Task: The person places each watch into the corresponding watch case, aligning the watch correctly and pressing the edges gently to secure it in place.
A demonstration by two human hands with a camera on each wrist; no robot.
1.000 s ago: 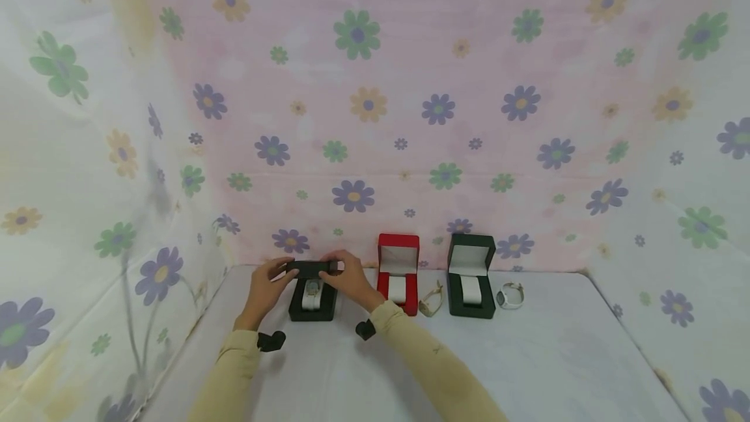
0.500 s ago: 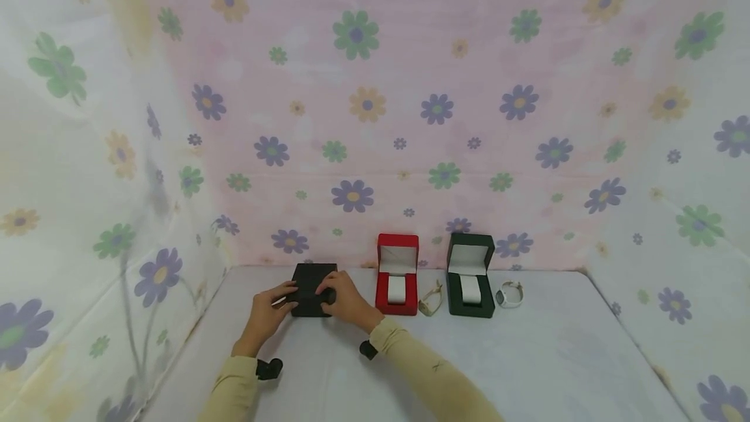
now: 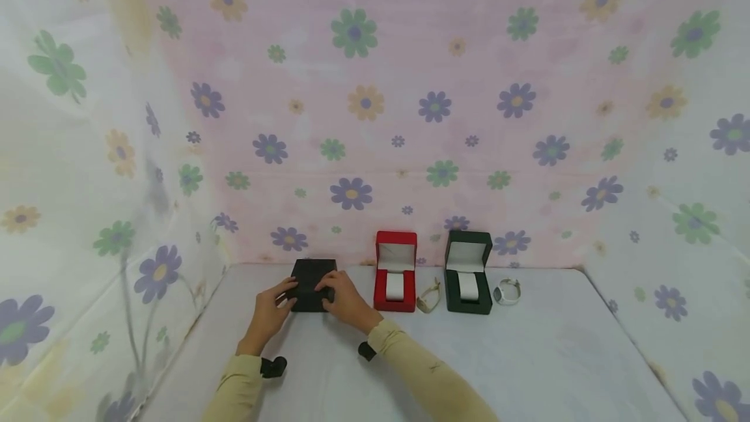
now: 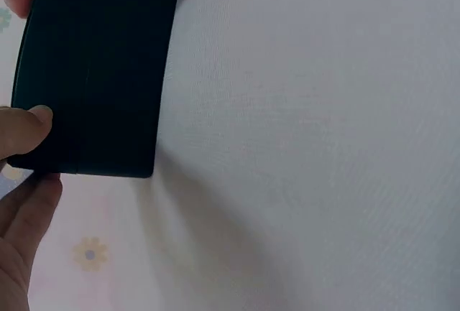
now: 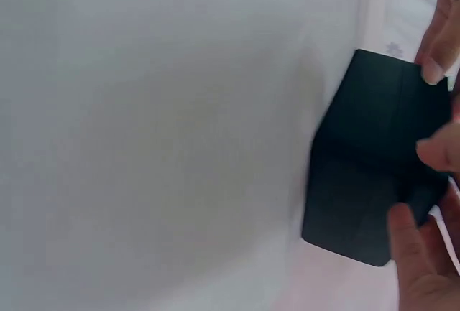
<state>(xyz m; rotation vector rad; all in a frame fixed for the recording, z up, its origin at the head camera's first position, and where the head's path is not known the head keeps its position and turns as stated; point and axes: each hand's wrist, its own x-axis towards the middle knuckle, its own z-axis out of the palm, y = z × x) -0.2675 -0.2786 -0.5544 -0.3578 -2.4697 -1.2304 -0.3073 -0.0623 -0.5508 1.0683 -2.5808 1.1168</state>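
A dark green, nearly black watch box [image 3: 310,271] stands on the white cloth at the left, its lid down. My left hand [image 3: 271,314] grips its left side, thumb on the front face and fingers around the side edge. From the right, my right hand [image 3: 349,303] grips the opposite side, with fingers over the lid edge and the thumb low at the front. In the left wrist view, the dark box [image 4: 100,74] fills the upper left, with fingers at its edges. In the right wrist view, both hands meet the box [image 5: 345,196]. Its inside is hidden.
To the right, a red watch box [image 3: 396,305] and a green watch box [image 3: 469,308] stand with lids up, each holding a white cushion. A gold-toned watch [image 3: 428,305] lies between them, and a white watch [image 3: 499,295] lies beyond. A flowered cloth wall [image 3: 387,168] rises behind.
The dark box's lid came down over the watch on its cushion, hiding it. Both hands went down with it and now hold the box sides. The last half second shows little motion.
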